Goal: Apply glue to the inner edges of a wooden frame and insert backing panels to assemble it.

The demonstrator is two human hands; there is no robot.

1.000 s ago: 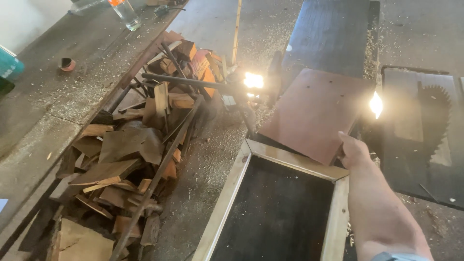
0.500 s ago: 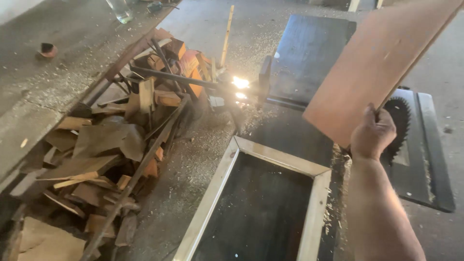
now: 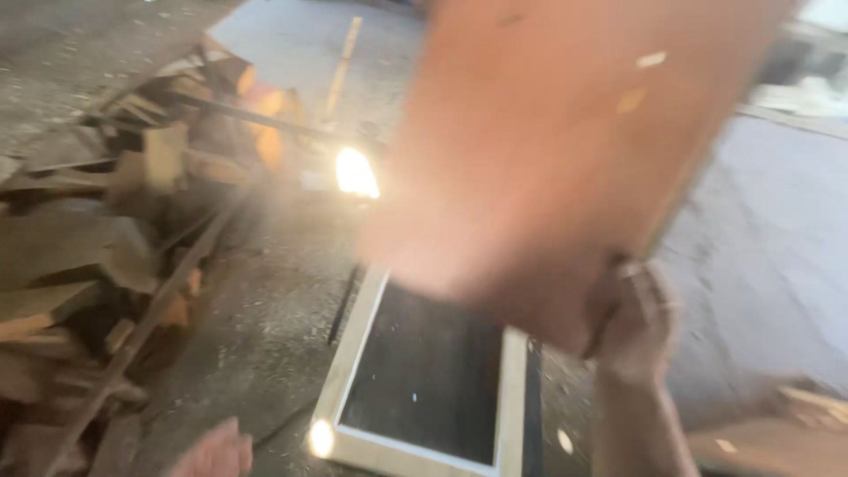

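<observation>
Holding a reddish-brown board aloft, right hand clamped on its lower corner.

Lifted clear of the pale-framed dark panel below, not yet set down; left hand barely in view, grip impossible to judge. Dusty workshop floor, scrap wood pile at left.

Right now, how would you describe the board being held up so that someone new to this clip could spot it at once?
Start at the pale wooden frame with a dark panel, lying on the dusty floor. Just right of it the right hand rises, gripping the bottom edge of the board. It is a large, flat, reddish-brown sheet raised in the air, unlike the small pale scrap wood piled at left.
</observation>
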